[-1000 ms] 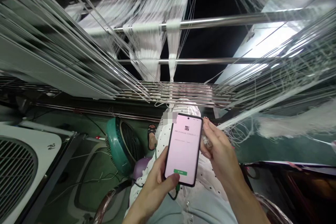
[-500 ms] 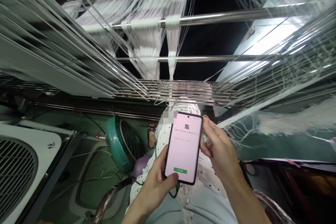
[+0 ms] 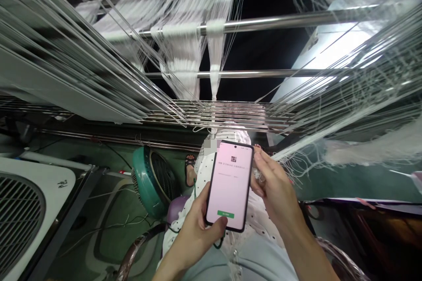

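A smartphone (image 3: 230, 189) with a lit, pale pink screen lies tilted above my lap. My left hand (image 3: 201, 228) grips its lower left side, the thumb resting on the glass just below a green button. At the upper right edge, the bent fingers of my right hand (image 3: 272, 180) close against the phone; some fingertips are hidden. Something whitish shows between those fingers, too small to name. A dark green cord (image 3: 219, 243) hangs below the phone. White cloth with black dots (image 3: 206, 171) covers my legs.
White threads (image 3: 184, 57) run over metal bars (image 3: 280, 22) ahead, and thin metal rods (image 3: 231, 114) cross before my knees. More threads stretch along both sides. A green fan-like device (image 3: 150, 182) stands on the floor at left, beside a white grilled unit (image 3: 62, 180).
My left thumb has slid slightly to the right across the lower screen. Both hands keep their hold on the phone, and the whole view has shifted a little.
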{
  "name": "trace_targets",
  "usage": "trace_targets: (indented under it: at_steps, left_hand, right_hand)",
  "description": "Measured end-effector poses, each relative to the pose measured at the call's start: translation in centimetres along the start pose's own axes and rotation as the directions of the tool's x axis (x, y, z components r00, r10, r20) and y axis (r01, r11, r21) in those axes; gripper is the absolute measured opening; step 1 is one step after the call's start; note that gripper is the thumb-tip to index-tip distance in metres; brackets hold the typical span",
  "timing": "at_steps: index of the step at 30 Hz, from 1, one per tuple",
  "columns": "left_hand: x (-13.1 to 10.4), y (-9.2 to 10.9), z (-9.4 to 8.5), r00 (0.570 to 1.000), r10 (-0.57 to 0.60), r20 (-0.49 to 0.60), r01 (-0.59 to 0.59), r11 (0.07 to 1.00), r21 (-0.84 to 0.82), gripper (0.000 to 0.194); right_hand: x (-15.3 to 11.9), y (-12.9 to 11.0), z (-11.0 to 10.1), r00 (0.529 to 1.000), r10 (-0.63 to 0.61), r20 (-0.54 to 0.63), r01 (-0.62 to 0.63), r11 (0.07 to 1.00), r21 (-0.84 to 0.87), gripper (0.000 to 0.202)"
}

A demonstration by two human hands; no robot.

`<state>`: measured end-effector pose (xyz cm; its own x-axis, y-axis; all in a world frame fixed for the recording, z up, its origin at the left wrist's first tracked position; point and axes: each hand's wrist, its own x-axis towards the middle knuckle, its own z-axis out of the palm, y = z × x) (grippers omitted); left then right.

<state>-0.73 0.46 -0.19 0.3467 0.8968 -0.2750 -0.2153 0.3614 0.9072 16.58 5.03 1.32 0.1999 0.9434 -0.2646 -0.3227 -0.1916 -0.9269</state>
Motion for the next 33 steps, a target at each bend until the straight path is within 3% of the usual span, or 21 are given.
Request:
trace_targets:
  at_steps: [33]
  left_hand:
    - [-0.33, -0.17, -0.22, 0.998, -0.025, -0.063, 0.021, 0.997, -0.071, 0.074]
  right_hand:
    - [0.29, -0.28, 0.39, 0.999, -0.024, 0.030, 0.023, 0.999, 0.041, 0.027]
